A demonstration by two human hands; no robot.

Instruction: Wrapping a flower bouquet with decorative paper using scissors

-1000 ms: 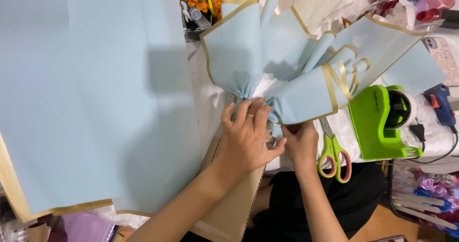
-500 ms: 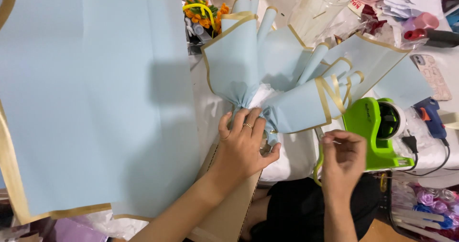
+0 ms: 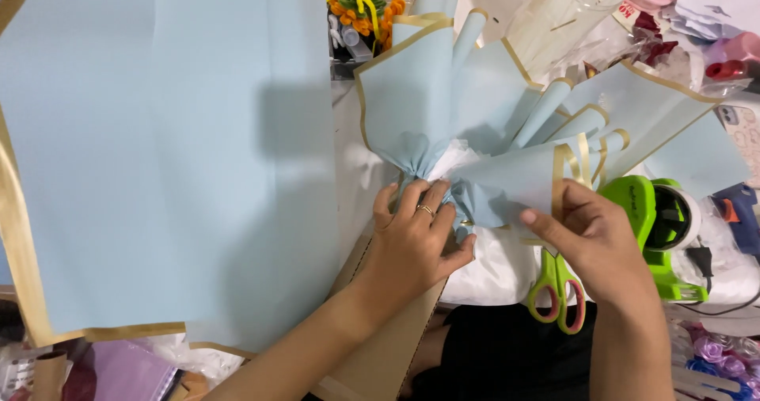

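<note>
Left hand [image 3: 416,239] clamped around gathered neck of pale blue, gold-edged paper bouquet wrap [image 3: 475,108], fingers curled shut on the pinch, seemingly to keep pleats from springing open. Right hand [image 3: 598,239] closed on edge of a right-side fold of the same wrap, thumb on top, apparently drawing that fold in toward the neck. Wrap sits mid-scene, fanning toward far side, neck pointing near. Large flat sheet of matching blue paper [image 3: 158,155] spread at left, one seen. One pair of green-and-pink scissors [image 3: 558,294] lying just near right hand, partly under it. One green tape dispenser [image 3: 661,219] right of that hand. One blue glue gun [image 3: 740,211] at far right edge. Brown cardboard strip [image 3: 388,345] under left wrist. Table mostly hidden beneath clutter.
</note>
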